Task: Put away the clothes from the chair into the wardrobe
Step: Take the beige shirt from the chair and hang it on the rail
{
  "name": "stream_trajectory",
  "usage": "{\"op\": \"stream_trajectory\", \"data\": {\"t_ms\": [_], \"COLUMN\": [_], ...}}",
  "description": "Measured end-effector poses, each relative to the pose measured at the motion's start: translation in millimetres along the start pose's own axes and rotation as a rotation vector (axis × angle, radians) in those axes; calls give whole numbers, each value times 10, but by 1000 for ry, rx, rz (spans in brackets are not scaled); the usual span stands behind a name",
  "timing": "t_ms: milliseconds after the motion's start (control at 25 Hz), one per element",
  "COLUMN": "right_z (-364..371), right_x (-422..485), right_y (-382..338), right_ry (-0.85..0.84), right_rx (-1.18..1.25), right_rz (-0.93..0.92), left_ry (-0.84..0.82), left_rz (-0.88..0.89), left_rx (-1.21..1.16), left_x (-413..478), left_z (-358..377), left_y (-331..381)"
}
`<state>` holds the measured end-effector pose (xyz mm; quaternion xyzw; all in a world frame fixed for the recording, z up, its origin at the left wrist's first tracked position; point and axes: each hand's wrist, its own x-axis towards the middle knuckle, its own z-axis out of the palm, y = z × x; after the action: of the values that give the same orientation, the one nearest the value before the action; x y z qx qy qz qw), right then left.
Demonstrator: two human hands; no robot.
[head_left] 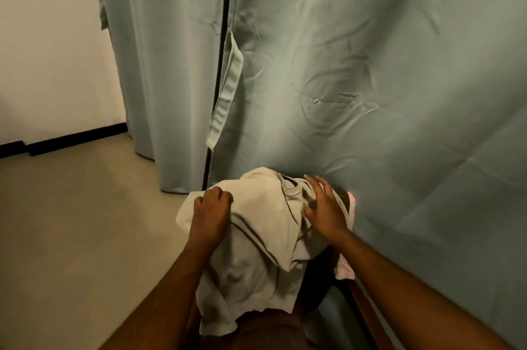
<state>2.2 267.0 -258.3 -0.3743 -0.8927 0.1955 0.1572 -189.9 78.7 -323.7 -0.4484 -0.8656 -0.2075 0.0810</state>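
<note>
Cream cloth with thin dark stripes, a shirt point(256, 235), lies heaped over a dark chair point(316, 287) just in front of the grey-green fabric wardrobe point(370, 64). The left hand point(212, 207) has its fingers curled, bunching the shirt's left edge. The right hand point(322, 204), slightly blurred, lies with straight, spread fingers on the shirt near its collar. A pink-and-white cloth point(346, 267) peeks out under the right forearm. A fabric strap point(226, 92) hangs beside the wardrobe's dark front slit.
</note>
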Motion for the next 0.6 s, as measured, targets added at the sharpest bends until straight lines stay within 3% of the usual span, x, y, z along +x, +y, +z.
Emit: {"op": "stream_trajectory", "data": {"t_ms": [120,200,320,440,600], "right_z": [-49,-97,-371,-834,-1453], "right_x": [286,171,-310,-1040,-1876], "right_y": [-109,-188,-350,-459,-377], "right_ry": [-250,-224,-6,186,279], "right_rx": [-483,-721,-568,-304,-51], "right_rz": [-147,-223,-430,-617,-549], "left_ry": [-193,-333,-365,-200,-327], "left_rz": [26,-16,16,160,203], "left_rx": [42,75,80,-111,-97], "left_x": [-537,-949,-1319,-1225,-967], "left_z": [-147,-316,-646,-1093,-1426], "left_y": [-45,-36,97,610,1364]}}
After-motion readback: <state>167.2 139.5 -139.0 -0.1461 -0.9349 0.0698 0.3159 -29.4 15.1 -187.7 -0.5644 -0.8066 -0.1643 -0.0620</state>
